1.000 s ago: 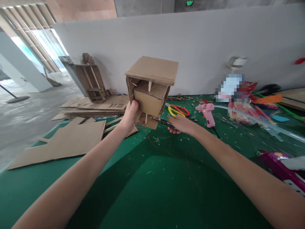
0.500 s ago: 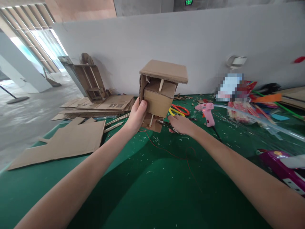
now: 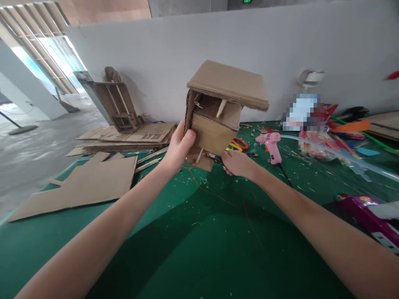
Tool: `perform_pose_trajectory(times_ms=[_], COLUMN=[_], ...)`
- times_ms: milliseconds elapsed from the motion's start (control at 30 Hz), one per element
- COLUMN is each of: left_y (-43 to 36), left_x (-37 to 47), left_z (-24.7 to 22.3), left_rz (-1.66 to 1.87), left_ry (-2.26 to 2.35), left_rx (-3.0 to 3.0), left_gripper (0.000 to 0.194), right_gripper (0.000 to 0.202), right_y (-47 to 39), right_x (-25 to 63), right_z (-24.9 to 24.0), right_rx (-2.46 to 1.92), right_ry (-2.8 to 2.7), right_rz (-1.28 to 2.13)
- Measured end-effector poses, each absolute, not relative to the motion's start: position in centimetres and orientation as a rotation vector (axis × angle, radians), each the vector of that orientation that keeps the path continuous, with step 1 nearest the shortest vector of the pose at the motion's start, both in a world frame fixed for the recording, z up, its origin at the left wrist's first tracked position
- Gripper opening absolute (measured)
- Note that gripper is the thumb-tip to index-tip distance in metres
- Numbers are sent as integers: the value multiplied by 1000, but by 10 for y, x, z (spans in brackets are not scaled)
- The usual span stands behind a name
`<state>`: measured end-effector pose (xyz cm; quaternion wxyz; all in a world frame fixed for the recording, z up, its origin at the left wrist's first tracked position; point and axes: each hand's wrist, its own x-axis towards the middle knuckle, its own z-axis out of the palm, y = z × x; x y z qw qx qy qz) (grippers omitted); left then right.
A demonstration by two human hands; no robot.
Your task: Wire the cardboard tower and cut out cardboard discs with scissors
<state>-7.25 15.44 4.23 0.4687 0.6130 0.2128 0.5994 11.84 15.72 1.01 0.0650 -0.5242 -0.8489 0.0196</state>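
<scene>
My left hand (image 3: 179, 149) is closed on the left side of a cardboard box model (image 3: 215, 133), its thumb on the front panel. The model is raised over the table and tilted, with an overhanging cardboard top (image 3: 229, 83). One wooden stick (image 3: 221, 108) shows in its upper opening, and another stick (image 3: 200, 155) pokes out beneath. My right hand (image 3: 237, 162) is closed around a plier-like metal tool (image 3: 215, 157) with a dark handle. The tool's silver tip is close to the lower stick; whether they touch I cannot tell. A thin red wire (image 3: 207, 192) trails below the model onto the green table.
Scissors (image 3: 239, 144) with red and yellow handles lie behind my right hand. Further right are a pink glue gun (image 3: 272, 145) and a purple power strip (image 3: 368, 216). Cut cardboard (image 3: 102, 182), stacked sheets (image 3: 149, 135) and a cardboard structure (image 3: 116, 104) occupy the left.
The cardboard model has come nearer and up to the right, tipping more. My right hand has turned, and the tool in it now lies closer under the model.
</scene>
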Motion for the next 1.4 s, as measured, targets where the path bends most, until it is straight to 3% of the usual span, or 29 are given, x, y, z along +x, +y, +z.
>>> perform_pose_trajectory(times_ms=[267,400,567,933,1200,1400], left_y=[149,145,135,141,153,153], left_x=[-68,-68,-66,-74,-76,-82], left_z=[47,50,58,58,50,56], left_rz=[1491,1479,1488,1467,1462,1521], left_ry=[459,478,540,540,497,514], left_rx=[1591,1661,1782,1855,1733,1723], left_gripper=[74,73,71,73,73,63], right_gripper=[26,24,39,33,53,58], right_y=[152,154,158,166,153,157], right_x=[116,116,118,117,113,116], right_z=[6,0,-7,-13,13,8], right_rx=[-1583,-1580,-1602,-1588,-1456,-1437], right_ry=[-2511,-2425,-2278,-2160,-2078,-1998], right_rz=[-38,70,200,564,888,1023])
